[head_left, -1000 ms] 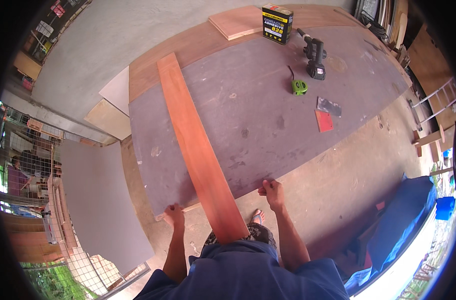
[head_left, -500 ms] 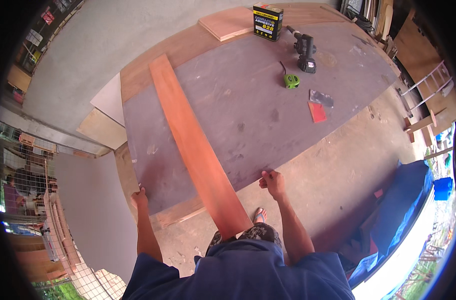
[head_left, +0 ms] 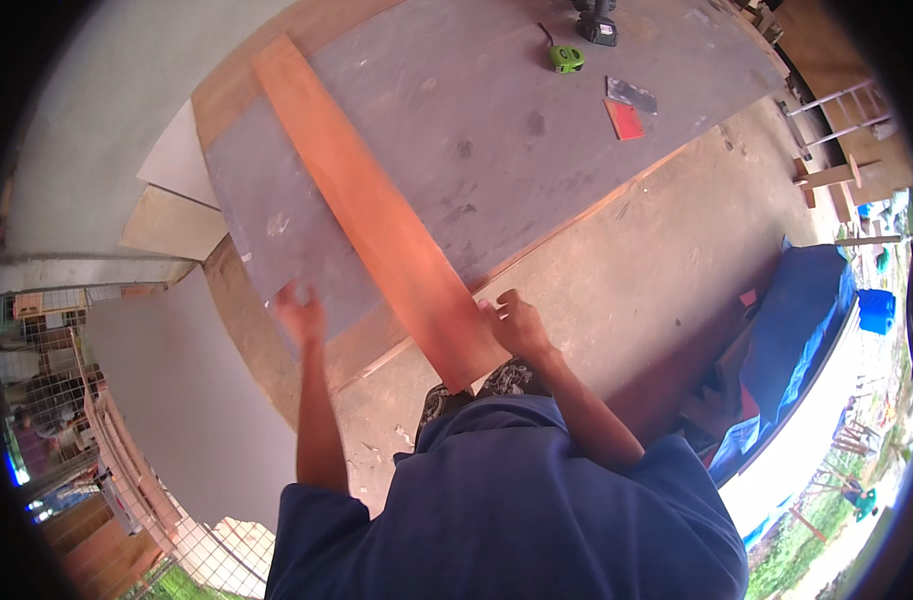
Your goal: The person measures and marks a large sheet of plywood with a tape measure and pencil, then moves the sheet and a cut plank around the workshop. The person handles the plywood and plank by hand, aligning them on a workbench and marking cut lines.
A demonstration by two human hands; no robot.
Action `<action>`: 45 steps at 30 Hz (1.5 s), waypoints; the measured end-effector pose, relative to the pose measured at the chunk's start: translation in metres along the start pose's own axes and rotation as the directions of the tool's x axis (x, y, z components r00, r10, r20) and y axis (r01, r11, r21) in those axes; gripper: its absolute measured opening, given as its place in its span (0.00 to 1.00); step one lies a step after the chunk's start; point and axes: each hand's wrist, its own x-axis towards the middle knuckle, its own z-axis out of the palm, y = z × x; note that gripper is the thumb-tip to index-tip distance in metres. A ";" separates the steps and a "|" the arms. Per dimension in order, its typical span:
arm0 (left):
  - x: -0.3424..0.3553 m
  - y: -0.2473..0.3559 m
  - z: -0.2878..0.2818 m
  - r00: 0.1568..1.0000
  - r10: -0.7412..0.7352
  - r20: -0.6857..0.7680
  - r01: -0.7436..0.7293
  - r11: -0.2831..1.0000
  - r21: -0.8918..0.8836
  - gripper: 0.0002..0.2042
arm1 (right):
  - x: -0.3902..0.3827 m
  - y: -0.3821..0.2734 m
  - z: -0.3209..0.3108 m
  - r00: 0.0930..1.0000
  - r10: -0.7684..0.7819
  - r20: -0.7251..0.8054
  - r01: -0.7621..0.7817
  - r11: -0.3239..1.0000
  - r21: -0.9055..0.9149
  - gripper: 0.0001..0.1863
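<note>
A long orange-brown wooden board lies across a grey sheet, its near end jutting past the sheet's edge to my waist. My right hand is beside the board's right edge near that end, fingers loosely bent and a little apart, with nothing seen in them. Whether its fingertips touch the board I cannot tell. On the other side, my left hand is over the sheet's near left corner, clear of the board. Motion smears its fingers, and no held thing shows there.
A green tape measure, a black cordless tool, a dark flat piece and a red piece lie on the sheet's far right. Blue tarpaulin is at the right, a ladder beyond. A pale panel stands left.
Both hands have left the sheet's near edge. The left moved up and slightly right, the right moved left to the board. The view has tilted nearer, so the adhesive can is out of sight.
</note>
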 end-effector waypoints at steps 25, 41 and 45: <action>-0.014 0.113 0.056 0.880 0.216 0.424 -0.152 0.972 -0.180 0.40 | -0.001 0.015 -0.001 0.999 -0.019 0.042 0.014 0.993 0.121 0.27; -0.009 0.119 0.051 0.836 0.181 0.519 -0.146 0.983 -0.107 0.43 | 0.008 0.008 -0.021 0.993 -0.034 0.110 0.011 0.979 0.201 0.25; -0.010 0.111 0.058 0.840 0.196 0.506 -0.174 0.980 -0.092 0.43 | 0.009 0.006 -0.026 0.989 -0.093 0.114 0.064 0.971 0.232 0.23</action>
